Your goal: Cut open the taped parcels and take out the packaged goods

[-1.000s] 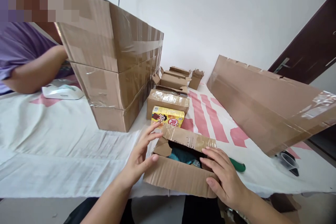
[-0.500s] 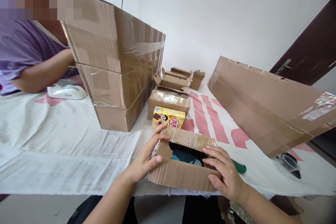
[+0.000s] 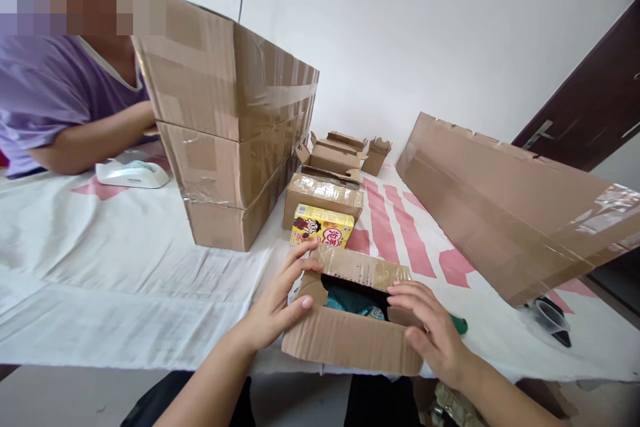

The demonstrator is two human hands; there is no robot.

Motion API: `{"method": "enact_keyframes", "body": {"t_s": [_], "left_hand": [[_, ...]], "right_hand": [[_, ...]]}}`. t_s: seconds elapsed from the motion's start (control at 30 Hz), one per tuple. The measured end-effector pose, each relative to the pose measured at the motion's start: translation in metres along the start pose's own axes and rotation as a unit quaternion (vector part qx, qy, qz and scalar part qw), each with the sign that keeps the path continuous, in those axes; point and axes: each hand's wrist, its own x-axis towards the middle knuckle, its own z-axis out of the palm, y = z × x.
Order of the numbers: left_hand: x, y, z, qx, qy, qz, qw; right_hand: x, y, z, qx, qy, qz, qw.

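A small cardboard box (image 3: 353, 345) stands at the table's front edge with its top partly open. Inside lies a teal crinkled packet (image 3: 353, 303), half hidden by the flaps. My left hand (image 3: 280, 303) holds the box's left end, fingers over the back corner and thumb on the folded left flap. At the right end, my right hand (image 3: 433, 327) grips the box, its fingers over the right flap and its thumb by the front flap. Just behind the box is a yellow printed carton (image 3: 323, 225) with a cartoon figure.
Further back stand several cardboard boxes (image 3: 324, 195), some with raised flaps. Tall stacked cartons (image 3: 215, 167) rise at left, with a person in a purple shirt (image 3: 45, 93) behind. A large cardboard panel (image 3: 500, 200) leans at right. A green object (image 3: 459, 324) and clear cup (image 3: 550, 315) lie nearby.
The box's front flap has swung a little outward and down. My right thumb has shifted slightly along its edge. My left hand stays in place, while the view has moved slightly.
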Motion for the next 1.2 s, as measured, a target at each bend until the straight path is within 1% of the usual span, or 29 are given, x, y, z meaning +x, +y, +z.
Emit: {"method": "enact_keyframes", "body": {"t_s": [0.07,0.13,0.2,0.3,0.43,0.5,0.6,0.7,0.8,0.87,0.97,1.03,1.1,1.2], "left_hand": [[0.0,-0.002,0.001,0.002,-0.001,0.004,1.0],[0.0,-0.004,0.001,0.003,0.003,0.01,1.0],[0.0,-0.007,0.002,0.004,0.01,0.014,1.0],[-0.001,-0.008,0.003,0.002,0.012,0.013,1.0],[-0.002,-0.006,0.003,-0.004,0.004,0.006,1.0],[-0.002,-0.006,0.003,-0.007,0.003,0.007,1.0],[-0.002,-0.007,0.003,-0.012,-0.002,0.005,1.0],[-0.003,-0.008,0.003,-0.013,-0.008,0.007,1.0],[-0.002,-0.007,0.003,-0.014,-0.01,0.006,1.0],[-0.002,-0.007,0.002,-0.016,-0.012,0.004,1.0],[-0.001,-0.006,0.003,-0.021,-0.017,0.002,1.0],[-0.001,-0.006,0.003,-0.026,-0.018,-0.001,1.0],[-0.001,-0.005,0.004,-0.031,-0.016,-0.002,0.999],[-0.002,-0.006,0.005,-0.038,-0.012,-0.004,0.999]], "right_hand": [[0.01,-0.001,-0.01,0.051,-0.001,0.094,0.994],[0.023,0.001,-0.018,0.058,0.005,0.174,0.983],[0.037,0.005,-0.021,0.032,-0.007,0.218,0.975],[0.057,0.007,-0.019,-0.007,-0.064,0.256,0.964],[0.076,0.001,-0.013,-0.084,-0.12,0.279,0.949],[0.083,-0.002,-0.01,-0.13,-0.142,0.276,0.942],[0.088,-0.004,-0.008,-0.205,-0.166,0.231,0.937],[0.089,-0.005,-0.005,-0.246,-0.172,0.2,0.933],[0.086,-0.008,-0.004,-0.251,-0.172,0.202,0.931],[0.084,-0.011,-0.006,-0.224,-0.17,0.213,0.936],[0.082,-0.013,-0.013,-0.169,-0.157,0.247,0.941],[0.083,-0.013,-0.018,-0.154,-0.161,0.277,0.935],[0.086,-0.011,-0.02,-0.154,-0.183,0.306,0.922],[0.093,-0.01,-0.018,-0.172,-0.205,0.329,0.905]]}}
